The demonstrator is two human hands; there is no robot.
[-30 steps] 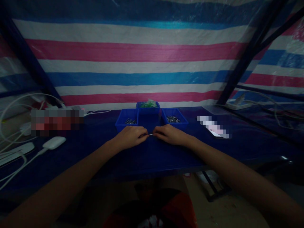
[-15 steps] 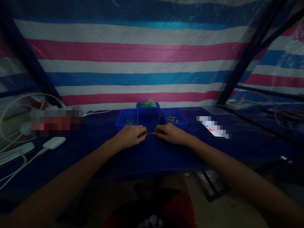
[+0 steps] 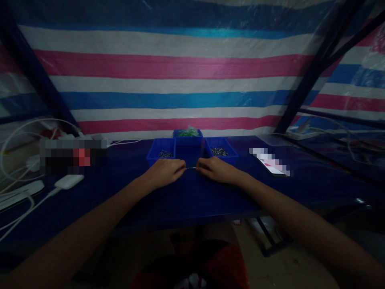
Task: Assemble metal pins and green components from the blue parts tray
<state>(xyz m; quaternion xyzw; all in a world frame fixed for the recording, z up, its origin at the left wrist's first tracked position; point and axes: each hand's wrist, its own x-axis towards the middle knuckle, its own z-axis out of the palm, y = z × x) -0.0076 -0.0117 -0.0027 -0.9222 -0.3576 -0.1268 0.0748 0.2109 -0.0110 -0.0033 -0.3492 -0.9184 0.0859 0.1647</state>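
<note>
A thin, pale metal rod (image 3: 191, 167) spans the gap between my hands, just above the blue table (image 3: 192, 196). My left hand (image 3: 165, 171) pinches one end and my right hand (image 3: 217, 169) pinches the other. The fingers hide both ends, so the rod's exact kind cannot be made out. Behind my left hand stands a blue bin (image 3: 153, 150) holding small metal pieces (image 3: 165, 154). A second blue bin (image 3: 231, 150), behind my right hand, holds more shiny metal pieces (image 3: 219, 151).
Farther back, a blue bin (image 3: 188, 140) holds green items in clear plastic (image 3: 190, 132). A phone (image 3: 269, 162) lies at the right. White cables (image 3: 39, 206) and a white adapter (image 3: 69, 182) lie at the left. A striped sheet (image 3: 180, 64) hangs behind the table.
Both hands stay nearly in place, still pinching the rod between them. Bins and phone have not moved.
</note>
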